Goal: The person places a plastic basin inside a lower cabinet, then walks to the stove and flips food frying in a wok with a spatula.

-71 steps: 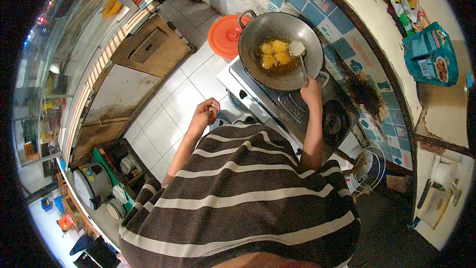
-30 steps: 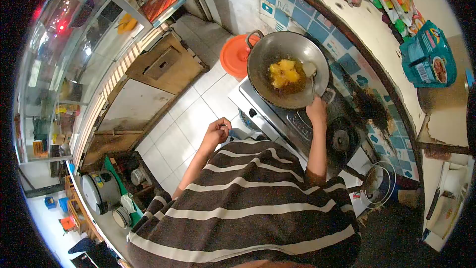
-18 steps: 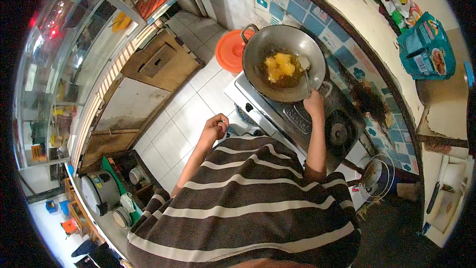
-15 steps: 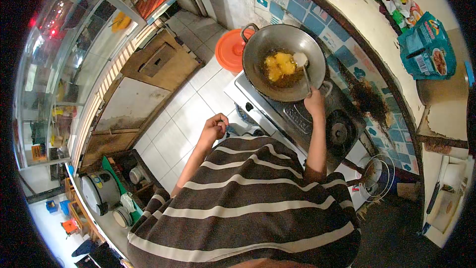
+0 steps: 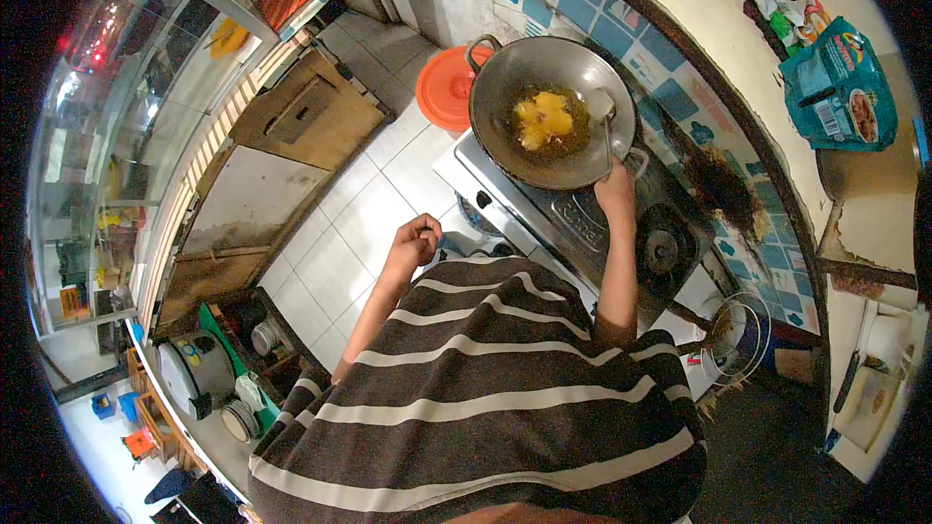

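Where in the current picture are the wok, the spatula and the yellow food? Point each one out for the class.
Wok (image 5: 553,58): head view, on the bare inner wall.
Spatula (image 5: 601,103): head view, on its flat head.
Yellow food (image 5: 544,119): head view, on the middle of the clump.

Room above wok (image 5: 497,97), wall (image 5: 579,6) behind

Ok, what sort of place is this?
Probably a kitchen, perhaps a home one: a wok with yellow food sits on a stove, patterned tiles line the wall behind, and what looks like a rice cooker stands at lower left.
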A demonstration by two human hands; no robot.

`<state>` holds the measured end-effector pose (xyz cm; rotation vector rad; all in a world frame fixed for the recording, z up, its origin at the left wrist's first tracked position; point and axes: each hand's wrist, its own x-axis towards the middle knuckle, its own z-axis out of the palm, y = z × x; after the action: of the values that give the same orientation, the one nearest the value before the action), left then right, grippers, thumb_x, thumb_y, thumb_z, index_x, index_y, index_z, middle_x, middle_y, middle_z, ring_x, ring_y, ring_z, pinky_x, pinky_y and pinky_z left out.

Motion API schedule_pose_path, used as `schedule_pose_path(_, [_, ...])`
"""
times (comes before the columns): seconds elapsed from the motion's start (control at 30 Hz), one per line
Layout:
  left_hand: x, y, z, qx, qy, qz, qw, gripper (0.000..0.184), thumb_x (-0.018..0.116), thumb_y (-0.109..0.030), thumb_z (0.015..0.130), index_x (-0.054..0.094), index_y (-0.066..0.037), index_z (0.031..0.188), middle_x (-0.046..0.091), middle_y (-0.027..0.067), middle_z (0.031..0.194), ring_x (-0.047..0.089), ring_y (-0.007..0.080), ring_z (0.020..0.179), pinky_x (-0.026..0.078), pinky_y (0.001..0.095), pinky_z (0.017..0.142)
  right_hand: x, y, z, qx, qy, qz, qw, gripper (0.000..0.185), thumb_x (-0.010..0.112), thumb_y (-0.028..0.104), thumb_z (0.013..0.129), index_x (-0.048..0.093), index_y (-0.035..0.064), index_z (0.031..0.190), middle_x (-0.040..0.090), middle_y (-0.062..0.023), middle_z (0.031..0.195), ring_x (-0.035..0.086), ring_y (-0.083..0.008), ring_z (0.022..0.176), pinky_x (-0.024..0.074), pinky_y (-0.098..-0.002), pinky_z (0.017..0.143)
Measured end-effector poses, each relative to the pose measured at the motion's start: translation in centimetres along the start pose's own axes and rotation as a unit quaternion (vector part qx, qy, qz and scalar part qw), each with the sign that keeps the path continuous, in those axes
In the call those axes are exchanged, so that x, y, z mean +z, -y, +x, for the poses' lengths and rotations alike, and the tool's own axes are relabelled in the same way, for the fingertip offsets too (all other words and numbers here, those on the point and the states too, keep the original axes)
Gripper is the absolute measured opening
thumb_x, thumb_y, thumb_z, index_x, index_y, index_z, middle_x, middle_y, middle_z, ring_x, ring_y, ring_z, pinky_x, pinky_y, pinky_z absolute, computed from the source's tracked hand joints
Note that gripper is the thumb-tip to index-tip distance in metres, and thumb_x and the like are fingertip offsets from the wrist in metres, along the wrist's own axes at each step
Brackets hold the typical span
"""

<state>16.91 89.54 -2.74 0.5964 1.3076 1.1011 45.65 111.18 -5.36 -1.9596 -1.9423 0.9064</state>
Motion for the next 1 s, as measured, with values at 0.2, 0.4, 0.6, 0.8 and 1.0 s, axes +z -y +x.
schedule_pose_path(0.2, [0.1, -0.3, 0.1, -0.002, -0.001, 0.0, 1.0, 0.029, 0.032, 0.009, 0.062, 0.049, -0.003, 0.082, 0.037, -0.003, 0.05, 0.026, 0.0051, 0.041, 0.018, 0.0219, 0.039, 0.6, -1.2, 0.7, -0.043, 0.003, 0.005, 0.999, 0.049, 0.041, -0.001, 0.079, 0.042, -0.0014, 0.128, 0.061, -0.0237, 0.098, 0.059, -0.0354, 0.088, 0.0464, -0.0445, 0.075])
schedule_pose_path(0.4, [0.3, -0.5, 0.0, -0.016, -0.014, -0.005, 1.0, 0.029, 0.032, 0.009, 0.061, 0.049, -0.004, 0.081, 0.037, -0.0028, 0.049, 0.026, 0.0057, 0.041, 0.019, 0.0223, 0.039, 0.3, -1.3, 1.6, 0.035, 0.044, -0.021, 0.998, 0.047, 0.04, 0.0, 0.081, 0.042, -0.001, 0.129, 0.055, -0.0239, 0.113, 0.057, -0.0367, 0.093, 0.0472, -0.0438, 0.078])
schedule_pose_path(0.6, [0.2, -0.3, 0.4, -0.001, -0.002, 0.015, 1.0, 0.029, 0.032, 0.009, 0.062, 0.048, -0.003, 0.082, 0.036, -0.0034, 0.049, 0.025, 0.0056, 0.041, 0.019, 0.0223, 0.039, 1.9, -2.9, 2.5, -0.05, -0.018, 0.029, 0.998, 0.051, 0.043, -0.001, 0.078, 0.042, -0.0002, 0.129, 0.059, -0.0233, 0.106, 0.059, -0.0379, 0.086, 0.0481, -0.0442, 0.074])
schedule_pose_path(0.8, [0.3, -0.4, 0.4, -0.019, -0.004, -0.004, 1.0, 0.029, 0.031, 0.009, 0.063, 0.048, -0.003, 0.083, 0.034, -0.004, 0.049, 0.026, 0.0054, 0.041, 0.018, 0.0222, 0.039, 1.0, -1.6, 2.3, -0.002, 0.018, -0.01, 1.0, 0.046, 0.041, 0.0, 0.081, 0.043, -0.0002, 0.127, 0.055, -0.0225, 0.114, 0.056, -0.038, 0.097, 0.0456, -0.0456, 0.081])
schedule_pose_path(1.0, [0.3, -0.7, 0.2, -0.01, -0.008, 0.016, 1.0, 0.03, 0.031, 0.009, 0.063, 0.049, -0.003, 0.084, 0.034, -0.0043, 0.049, 0.026, 0.0051, 0.042, 0.017, 0.0223, 0.04, 0.2, -0.4, 1.5, 0.04, 0.022, 0.01, 0.999, 0.042, 0.041, 0.001, 0.084, 0.046, -0.0004, 0.125, 0.054, -0.0228, 0.115, 0.054, -0.0376, 0.101, 0.045, -0.0444, 0.083])
